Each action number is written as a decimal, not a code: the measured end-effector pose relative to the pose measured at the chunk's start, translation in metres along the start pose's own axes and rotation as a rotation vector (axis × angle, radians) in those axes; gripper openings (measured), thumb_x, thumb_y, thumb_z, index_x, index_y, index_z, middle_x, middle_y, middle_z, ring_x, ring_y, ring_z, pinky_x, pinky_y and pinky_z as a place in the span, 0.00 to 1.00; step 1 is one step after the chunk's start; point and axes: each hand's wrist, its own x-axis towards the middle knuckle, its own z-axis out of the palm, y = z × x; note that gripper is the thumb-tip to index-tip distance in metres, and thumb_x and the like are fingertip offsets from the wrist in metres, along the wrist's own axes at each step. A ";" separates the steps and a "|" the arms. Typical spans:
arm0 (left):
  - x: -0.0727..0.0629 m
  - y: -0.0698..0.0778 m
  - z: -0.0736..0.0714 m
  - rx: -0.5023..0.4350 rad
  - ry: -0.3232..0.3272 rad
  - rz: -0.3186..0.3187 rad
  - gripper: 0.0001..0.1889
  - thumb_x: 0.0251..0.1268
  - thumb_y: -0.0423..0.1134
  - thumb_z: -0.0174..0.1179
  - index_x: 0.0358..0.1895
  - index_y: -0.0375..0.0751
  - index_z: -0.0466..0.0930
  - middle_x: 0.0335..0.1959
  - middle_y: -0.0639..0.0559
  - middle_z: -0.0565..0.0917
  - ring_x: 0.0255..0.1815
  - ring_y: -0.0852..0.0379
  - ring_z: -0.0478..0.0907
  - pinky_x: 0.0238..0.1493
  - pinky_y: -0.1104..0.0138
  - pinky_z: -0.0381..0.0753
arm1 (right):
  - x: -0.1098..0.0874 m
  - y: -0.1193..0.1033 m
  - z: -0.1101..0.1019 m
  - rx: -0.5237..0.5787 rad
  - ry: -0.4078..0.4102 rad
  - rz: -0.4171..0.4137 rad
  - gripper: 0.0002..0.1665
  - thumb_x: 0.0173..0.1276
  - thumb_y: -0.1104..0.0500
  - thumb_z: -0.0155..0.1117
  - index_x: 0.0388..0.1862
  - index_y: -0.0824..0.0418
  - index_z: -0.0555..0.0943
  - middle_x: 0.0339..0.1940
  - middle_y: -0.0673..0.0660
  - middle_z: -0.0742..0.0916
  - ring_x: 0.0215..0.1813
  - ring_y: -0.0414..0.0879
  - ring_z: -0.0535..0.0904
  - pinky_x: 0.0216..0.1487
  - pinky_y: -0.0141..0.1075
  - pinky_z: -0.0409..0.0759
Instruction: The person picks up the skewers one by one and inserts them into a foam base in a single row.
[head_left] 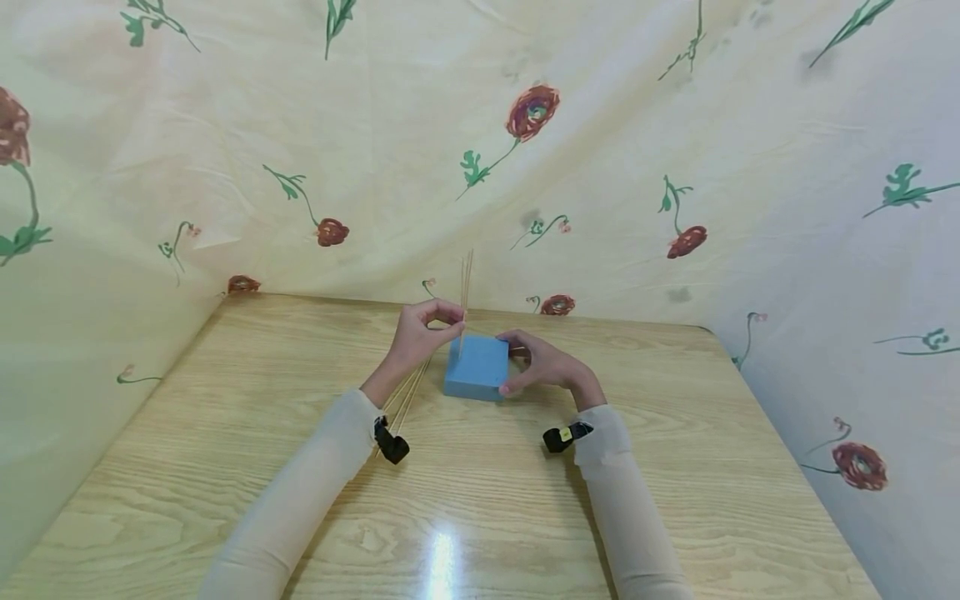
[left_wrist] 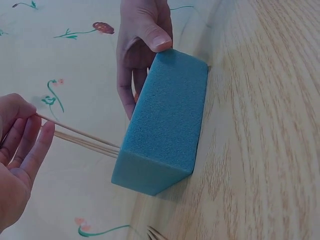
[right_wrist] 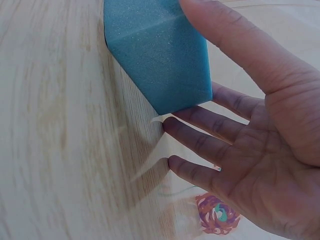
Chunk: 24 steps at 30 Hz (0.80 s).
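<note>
A blue foam block sits on the wooden table. Thin bamboo skewers stand upright in its top, near its left side. My left hand pinches one skewer between thumb and fingertips, above the block. On the opposite side, my right hand holds the block, its thumb on the near edge and fingers around the far corner. In the right wrist view, the lower fingers reach down to the tabletop. The skewers are outside that view.
Several loose skewers lie on the table beside and beneath my left wrist. A floral cloth hangs behind the table and along both sides. Black wrist cameras are strapped at both sleeves.
</note>
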 end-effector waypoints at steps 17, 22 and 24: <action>-0.002 -0.003 0.000 -0.020 0.015 0.004 0.07 0.62 0.24 0.68 0.43 0.28 0.86 0.41 0.32 0.88 0.37 0.64 0.85 0.49 0.56 0.87 | 0.001 0.001 0.000 0.012 -0.004 0.000 0.55 0.54 0.57 0.84 0.77 0.58 0.63 0.76 0.62 0.69 0.78 0.62 0.63 0.80 0.58 0.59; -0.002 -0.003 0.001 -0.020 0.016 -0.008 0.07 0.63 0.24 0.68 0.43 0.27 0.85 0.42 0.30 0.87 0.37 0.62 0.85 0.54 0.48 0.85 | 0.002 0.001 0.000 0.005 0.002 0.010 0.56 0.53 0.56 0.84 0.77 0.57 0.63 0.77 0.62 0.69 0.78 0.62 0.63 0.79 0.58 0.59; -0.002 -0.002 0.001 -0.016 0.016 -0.010 0.08 0.63 0.25 0.68 0.44 0.27 0.85 0.43 0.30 0.87 0.38 0.59 0.86 0.54 0.48 0.85 | 0.002 0.001 0.000 0.001 0.004 0.013 0.56 0.53 0.56 0.84 0.77 0.57 0.63 0.77 0.62 0.69 0.78 0.62 0.63 0.79 0.58 0.60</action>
